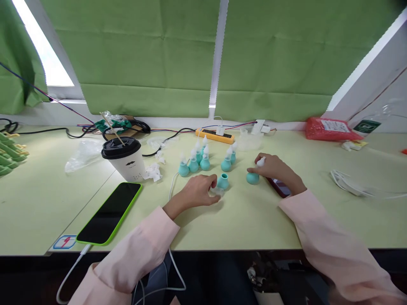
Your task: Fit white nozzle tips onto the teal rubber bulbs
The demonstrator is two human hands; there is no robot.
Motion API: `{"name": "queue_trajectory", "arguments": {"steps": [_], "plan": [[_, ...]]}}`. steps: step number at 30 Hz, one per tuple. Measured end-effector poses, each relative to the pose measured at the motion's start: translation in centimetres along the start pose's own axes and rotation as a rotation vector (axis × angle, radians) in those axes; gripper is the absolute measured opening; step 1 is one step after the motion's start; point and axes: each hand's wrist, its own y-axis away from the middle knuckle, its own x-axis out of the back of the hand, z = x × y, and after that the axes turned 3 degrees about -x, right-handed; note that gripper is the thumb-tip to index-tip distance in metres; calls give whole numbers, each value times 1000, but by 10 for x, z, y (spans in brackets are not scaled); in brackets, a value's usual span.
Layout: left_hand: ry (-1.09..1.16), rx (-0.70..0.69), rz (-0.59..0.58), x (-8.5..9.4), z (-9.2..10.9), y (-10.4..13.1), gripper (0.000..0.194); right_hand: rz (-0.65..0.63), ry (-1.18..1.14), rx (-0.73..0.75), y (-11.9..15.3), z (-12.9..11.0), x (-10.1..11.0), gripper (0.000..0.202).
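My left hand (199, 190) curls thumb and fingers around a clear plastic nozzle (217, 192), low over the table. Right beside it stands an open-topped teal rubber bulb (223, 181) with no nozzle in it. My right hand (270, 166) grips a bulb nasal aspirator (252, 178) by its neck; its teal bulb and white tip show, while the fingers cover part of the middle. Behind the hands, several assembled aspirators (205, 162) stand upright in a group, and a pair (226, 163) stands slightly apart to the right.
A dark phone (280, 187) lies under my right wrist. To the left are a green-cased phone (110, 214) on a cable, a lidded paper cup (124, 159) and crumpled tissue (153, 172). At the back lie a yellow power strip (215, 135) and a red package (330, 129).
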Motion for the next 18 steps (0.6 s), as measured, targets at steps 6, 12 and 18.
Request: {"name": "queue_trajectory", "arguments": {"steps": [6, 12, 18], "plan": [[-38, -27, -92, -8, -8, -1, 7, -29, -243, 182, 2, 0, -2, 24], [27, -30, -85, -3, -9, 0, 4, 240, -981, 286, 13, -23, -6, 33], [-17, 38, -98, -1, -11, 0, 9, -230, -1359, 238, 26, -39, -14, 37]]}}
